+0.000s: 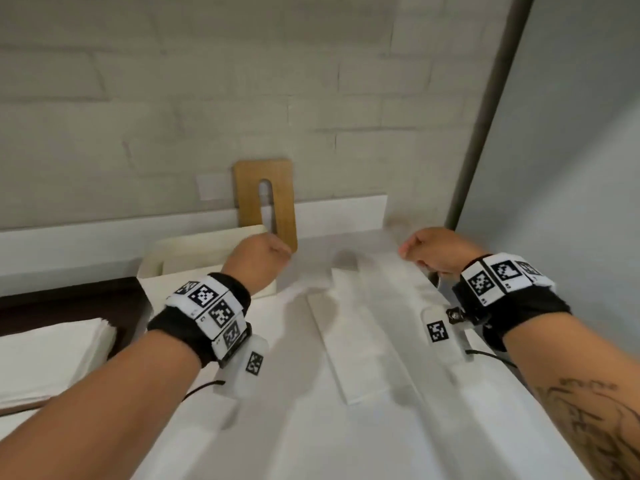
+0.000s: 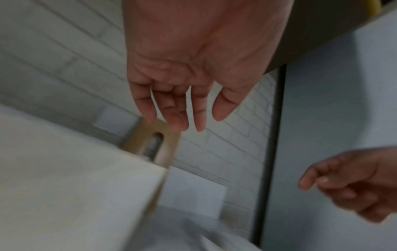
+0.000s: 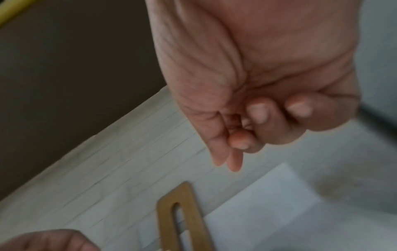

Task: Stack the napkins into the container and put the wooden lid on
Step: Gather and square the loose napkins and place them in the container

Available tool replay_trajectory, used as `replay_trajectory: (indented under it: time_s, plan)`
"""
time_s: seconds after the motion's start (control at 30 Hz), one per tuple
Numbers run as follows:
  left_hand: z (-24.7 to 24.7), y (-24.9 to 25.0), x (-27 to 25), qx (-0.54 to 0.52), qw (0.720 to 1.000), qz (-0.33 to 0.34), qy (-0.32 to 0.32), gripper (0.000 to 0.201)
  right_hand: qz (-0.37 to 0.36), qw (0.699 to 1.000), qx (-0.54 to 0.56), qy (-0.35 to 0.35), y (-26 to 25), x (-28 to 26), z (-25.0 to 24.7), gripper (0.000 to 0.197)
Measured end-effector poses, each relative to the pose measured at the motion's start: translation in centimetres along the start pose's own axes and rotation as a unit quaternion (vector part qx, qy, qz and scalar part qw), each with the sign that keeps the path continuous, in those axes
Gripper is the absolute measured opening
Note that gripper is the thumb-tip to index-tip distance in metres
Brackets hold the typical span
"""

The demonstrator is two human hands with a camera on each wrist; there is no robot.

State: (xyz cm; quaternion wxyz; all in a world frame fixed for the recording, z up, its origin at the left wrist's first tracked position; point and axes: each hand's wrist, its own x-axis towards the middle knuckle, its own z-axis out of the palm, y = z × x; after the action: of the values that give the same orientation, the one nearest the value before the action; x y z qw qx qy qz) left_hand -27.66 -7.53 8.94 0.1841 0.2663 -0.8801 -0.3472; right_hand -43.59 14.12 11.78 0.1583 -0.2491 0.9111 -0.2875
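Observation:
The wooden lid point(image 1: 282, 202) with a long slot leans upright against the brick wall. Just in front of it stands the cream container point(image 1: 194, 254). My left hand point(image 1: 266, 254) hovers over the container's right end, near the lid's lower edge. In the left wrist view this hand point(image 2: 182, 122) has straight, relaxed fingers and holds nothing, with the lid point(image 2: 169, 139) and container point(image 2: 75, 186) below. My right hand point(image 1: 426, 247) is raised to the right with fingers curled and empty point(image 3: 236, 152). A folded white napkin point(image 1: 356, 348) lies on the counter between my arms. A napkin stack point(image 1: 48, 358) sits at left.
The napkin stack rests on a dark tray point(image 1: 69, 296) at the left edge. A white ledge point(image 1: 339, 213) runs along the wall behind the counter. A grey post point(image 1: 485, 116) and a grey panel point(image 1: 571, 168) close off the right side.

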Motion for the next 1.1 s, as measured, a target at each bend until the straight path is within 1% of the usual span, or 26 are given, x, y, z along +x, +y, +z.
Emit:
replay_trajectory:
  time_s: [0.07,0.13,0.17,0.23,0.3,0.37,0.43,0.47,0.57,0.63,0.7,0.73,0.8,0.83,0.9,0.93,1.03,1.1]
  plan:
    - [2.8,1.2,-1.2,-0.071,0.995,-0.01,-0.072,0.011,0.04,0.999,-0.005,-0.004,2.7,-1.3,0.1,0.014]
    - [5.4,2.1,-2.5,-0.095,0.986,-0.028,-0.134,0.009,0.082,0.997,0.002,-0.008,5.0,-2.6,0.6,0.007]
    - [6.5,2.5,-3.1,-0.097,0.981,-0.038,-0.161,0.007,0.096,0.995,0.0,-0.016,5.8,-3.1,1.0,0.006]
    - [8.5,3.1,-4.3,-0.104,0.971,-0.063,-0.205,0.006,0.114,0.992,-0.03,-0.035,7.0,-4.1,2.0,0.019]
    - [10.2,3.5,-5.2,-0.115,0.957,-0.104,-0.245,0.008,0.137,0.988,-0.056,-0.048,7.7,-4.7,3.2,0.018]
    - [11.5,3.6,-5.9,-0.141,0.941,-0.137,-0.275,0.008,0.169,0.981,-0.083,-0.051,8.2,-4.9,4.6,0.032]
    - [12.5,3.6,-6.5,-0.173,0.931,-0.158,-0.28,0.008,0.174,0.98,-0.081,-0.056,8.5,-4.9,5.7,0.032]
    - [12.8,3.6,-6.7,-0.186,0.929,-0.163,-0.275,0.011,0.168,0.981,-0.076,-0.06,8.6,-4.8,6.0,0.029]
    - [13.2,3.5,-6.8,-0.214,0.921,-0.167,-0.278,0.02,0.162,0.982,-0.063,-0.078,8.7,-4.8,6.6,0.03]
    - [13.2,3.3,-6.7,-0.244,0.911,-0.181,-0.279,0.021,0.166,0.981,-0.041,-0.087,8.8,-4.7,7.0,0.031]
    - [13.3,3.1,-6.6,-0.258,0.906,-0.191,-0.275,0.018,0.165,0.982,-0.024,-0.089,8.6,-4.7,7.2,0.028]
    - [13.3,3.1,-6.6,-0.259,0.906,-0.192,-0.274,0.017,0.159,0.983,-0.016,-0.092,8.6,-4.7,7.4,0.03]
    - [13.3,2.8,-6.6,-0.271,0.902,-0.192,-0.276,0.011,0.144,0.986,0.018,-0.081,8.5,-4.5,7.9,0.046]
    - [13.4,2.7,-6.7,-0.287,0.895,-0.189,-0.285,0.005,0.132,0.988,0.041,-0.065,8.4,-4.3,8.1,0.05]
    - [13.5,2.3,-6.6,-0.318,0.88,-0.186,-0.3,0.023,0.088,0.991,0.09,-0.048,7.9,-4.5,8.1,0.045]
    - [13.5,2.2,-6.6,-0.334,0.874,-0.182,-0.302,0.029,0.058,0.99,0.121,-0.046,7.5,-4.5,8.0,0.041]
    - [13.0,1.7,-6.8,-0.405,0.859,-0.161,-0.269,0.031,-0.017,0.973,0.224,-0.061,5.5,-5.3,6.9,0.034]
    - [12.0,1.5,-6.8,-0.455,0.849,-0.126,-0.237,0.037,-0.049,0.962,0.258,-0.073,3.9,-5.6,6.3,0.038]
